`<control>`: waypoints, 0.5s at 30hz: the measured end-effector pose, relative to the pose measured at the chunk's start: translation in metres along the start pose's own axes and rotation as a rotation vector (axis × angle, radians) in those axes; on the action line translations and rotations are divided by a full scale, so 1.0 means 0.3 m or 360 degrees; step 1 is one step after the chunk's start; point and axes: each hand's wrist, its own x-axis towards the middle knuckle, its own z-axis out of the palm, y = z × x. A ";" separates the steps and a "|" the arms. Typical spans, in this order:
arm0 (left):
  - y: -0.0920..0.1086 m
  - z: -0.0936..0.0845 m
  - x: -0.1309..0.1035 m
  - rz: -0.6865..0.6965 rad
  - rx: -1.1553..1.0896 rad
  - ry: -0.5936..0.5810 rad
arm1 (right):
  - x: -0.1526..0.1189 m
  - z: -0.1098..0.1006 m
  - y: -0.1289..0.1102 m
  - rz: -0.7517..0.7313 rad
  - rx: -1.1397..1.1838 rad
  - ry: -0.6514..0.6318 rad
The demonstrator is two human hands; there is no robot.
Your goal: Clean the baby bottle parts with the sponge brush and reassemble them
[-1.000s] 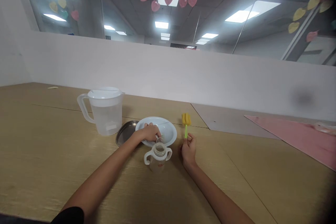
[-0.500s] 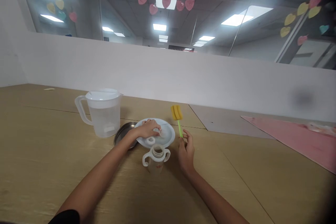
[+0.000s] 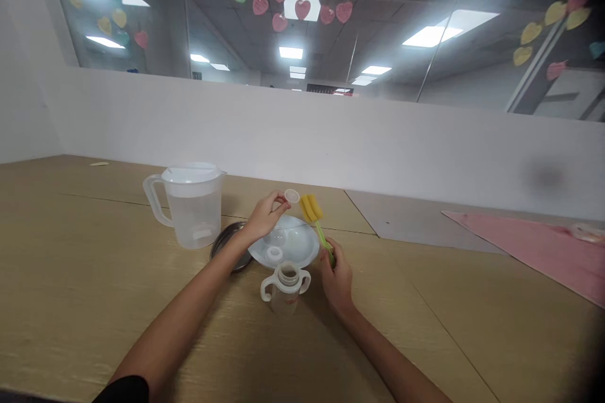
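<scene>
My left hand (image 3: 267, 217) is closed, pinching a small translucent round cap (image 3: 292, 196) above the back of a white plate (image 3: 309, 252). My right hand (image 3: 337, 274) grips the green handle of a bottle brush (image 3: 312, 208). Its yellow sponge head tilts up and left, close beside the cap; whether they touch I cannot tell. On the plate lie a white ring (image 3: 274, 255) and a clear dome-shaped piece (image 3: 276, 237). In front of the plate stands an uncapped baby bottle (image 3: 286, 289) with two white side handles, upright between my forearms.
A lidded clear pitcher (image 3: 196, 211) with liquid in it stands at the left. Partly under my left forearm is a round metal dish (image 3: 231, 245), against the plate. Grey and pink sheets (image 3: 529, 245) lie at the right, before a white wall (image 3: 331, 138).
My left hand has risen from the plate with the cap, bringing it near the brush head. The brush has tilted further left in my right hand. The view has shifted slightly.
</scene>
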 end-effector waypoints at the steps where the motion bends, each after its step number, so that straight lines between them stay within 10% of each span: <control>1: 0.004 -0.004 0.002 0.0014 0.0032 0.0054 | -0.003 0.001 0.004 -0.0036 -0.0051 -0.0029; 10: 0.037 -0.011 0.007 -0.0034 0.0110 0.0283 | -0.020 -0.008 -0.005 -0.0697 -0.0345 -0.0160; 15: 0.047 -0.037 0.009 -0.0170 0.0059 0.0245 | -0.021 -0.006 -0.003 -0.0621 -0.0239 -0.0148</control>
